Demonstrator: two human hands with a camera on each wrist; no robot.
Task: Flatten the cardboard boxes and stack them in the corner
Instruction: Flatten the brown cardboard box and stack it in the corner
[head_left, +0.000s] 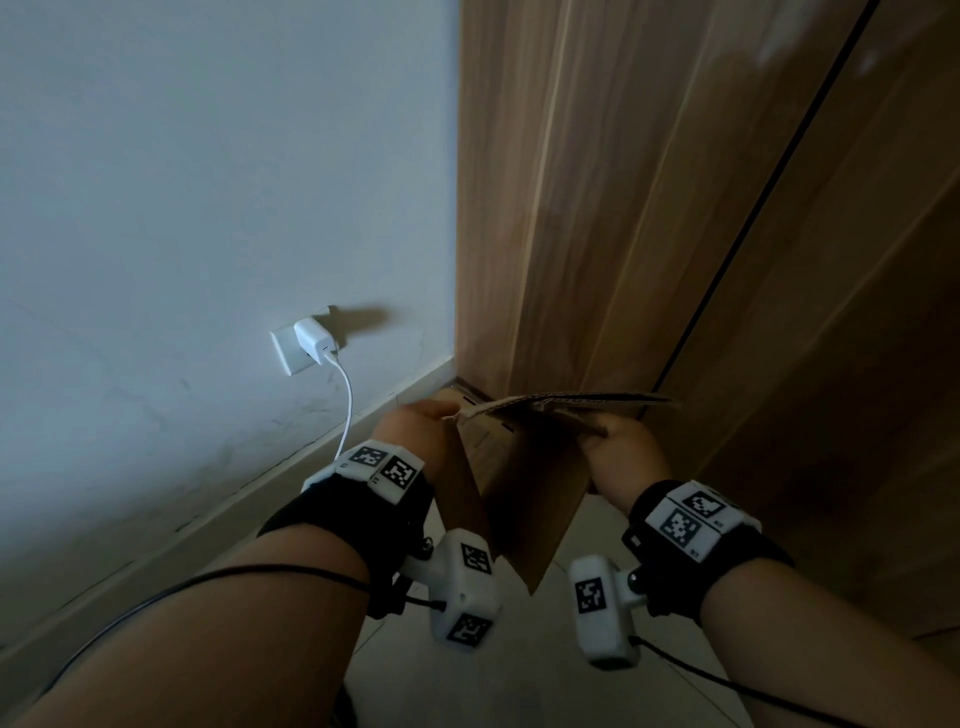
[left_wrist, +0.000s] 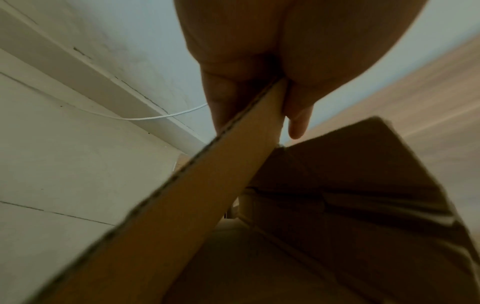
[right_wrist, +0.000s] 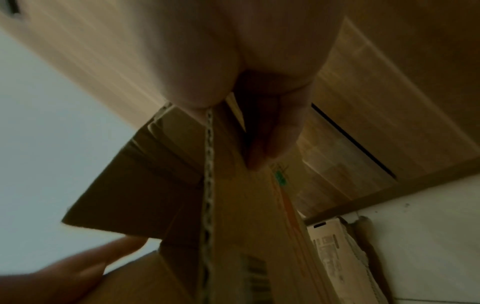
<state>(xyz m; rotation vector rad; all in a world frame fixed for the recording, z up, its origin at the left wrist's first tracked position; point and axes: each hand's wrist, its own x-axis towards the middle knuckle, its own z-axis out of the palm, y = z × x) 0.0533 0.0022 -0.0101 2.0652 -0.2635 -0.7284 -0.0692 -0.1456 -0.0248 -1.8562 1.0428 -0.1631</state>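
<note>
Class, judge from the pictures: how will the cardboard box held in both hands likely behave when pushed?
Probably light: the cardboard box hangs from the left hand and right hand gripping its top. Likely stiff across panels, given the corrugated edge, yet apt to fold at creases.

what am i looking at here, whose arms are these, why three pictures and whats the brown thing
No machine: these are a person's bare arms, each wearing a wrist strap with a small white camera. The big picture comes from a head camera looking down; the other two look along each wrist at what the hand holds. The left-hand grip and right-hand grip pinch the top edge of a cardboard box, folded nearly flat, hanging above the tiled floor near the corner of a white wall and wooden panels. More flat cardboard lies on the floor there. A charger with a white cable sits in the wall socket.
</note>
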